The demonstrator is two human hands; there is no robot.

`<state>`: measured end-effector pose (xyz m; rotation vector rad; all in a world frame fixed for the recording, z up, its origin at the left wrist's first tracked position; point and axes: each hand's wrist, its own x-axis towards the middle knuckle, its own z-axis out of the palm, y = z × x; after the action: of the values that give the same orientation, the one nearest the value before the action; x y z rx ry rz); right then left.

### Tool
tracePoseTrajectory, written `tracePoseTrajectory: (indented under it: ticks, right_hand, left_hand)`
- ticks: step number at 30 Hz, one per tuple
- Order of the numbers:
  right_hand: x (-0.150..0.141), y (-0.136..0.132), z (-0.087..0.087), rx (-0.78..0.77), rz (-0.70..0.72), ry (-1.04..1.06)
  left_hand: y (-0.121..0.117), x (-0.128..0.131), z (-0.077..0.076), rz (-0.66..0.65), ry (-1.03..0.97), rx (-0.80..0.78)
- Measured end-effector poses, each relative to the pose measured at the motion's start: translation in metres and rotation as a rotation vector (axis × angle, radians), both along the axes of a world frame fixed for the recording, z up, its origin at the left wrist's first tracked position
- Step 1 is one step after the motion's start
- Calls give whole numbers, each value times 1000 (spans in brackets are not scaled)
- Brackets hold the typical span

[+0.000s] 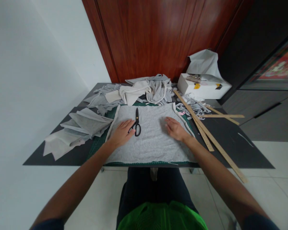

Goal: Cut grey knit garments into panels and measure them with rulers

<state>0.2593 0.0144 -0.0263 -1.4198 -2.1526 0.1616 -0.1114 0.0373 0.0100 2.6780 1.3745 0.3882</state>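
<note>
A grey piece of fabric with pale rolled side edges lies spread over a green cutting mat. Black scissors rest on it, blades pointing away from me. My left hand lies flat on the fabric's left part, fingers stretched out beside the scissors' handle; one loop is partly covered by the fingers, and I cannot tell whether they touch. On the right part, my right hand is at the fabric with its fingers loosely extended and nothing visible in them.
Folded grey cloth lies at the left, and a heap of fabric pieces at the back. Long wooden rulers cross at the right, one overhanging the front edge. Behind them are grey scraps and a white box.
</note>
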Motion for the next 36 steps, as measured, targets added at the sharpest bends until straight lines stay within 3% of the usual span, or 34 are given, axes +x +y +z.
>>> tracePoseTrajectory:
  ticks: [4, 8, 14, 19, 23, 31, 36]
  right_hand:
    - [2, 38, -11, 6, -115, -29]
    - [-1, 49, -23, 36, -280, -68]
    - [-1, 48, -31, 78, -395, -93]
    - [-1, 50, -28, 76, -371, -97]
    - [18, 56, -20, 84, -376, -76]
    - [78, 41, 3, 68, -755, 12]
    - [96, 31, 3, -138, -947, 29]
  left_hand:
    - [51, 0, 2, 70, -43, 16]
    - [71, -3, -15, 195, -11, 36]
    - [65, -8, -31, 316, 52, 40]
    - [64, -6, -28, 330, 95, 7]
    - [66, -7, -23, 329, 98, 15]
    - [57, -15, -16, 258, 57, 60]
    - [49, -22, -16, 249, 5, 88]
